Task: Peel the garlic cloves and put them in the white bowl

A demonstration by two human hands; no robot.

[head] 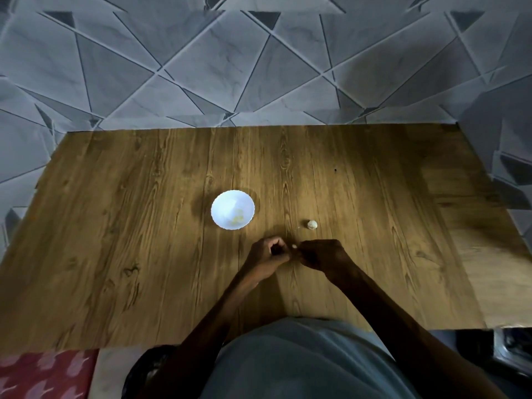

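Where the left hand (pixel 267 256) and right hand (pixel 324 254) meet above the brown wooden worktop (pixel 115 226), curled fingers (pixel 277 242) pinch a small pale garlic clove (pixel 294 246). A round white bowl (pixel 223 201) sits beyond.

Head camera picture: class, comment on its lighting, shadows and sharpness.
Head view: dim, brightest near the white bowl, which throws a soft shadow to its left. Head view: the right hand is far darker than the left hand. Head view: the table looks smeared at its right end, and the garlic clove pinched between the hands is too small for detail.
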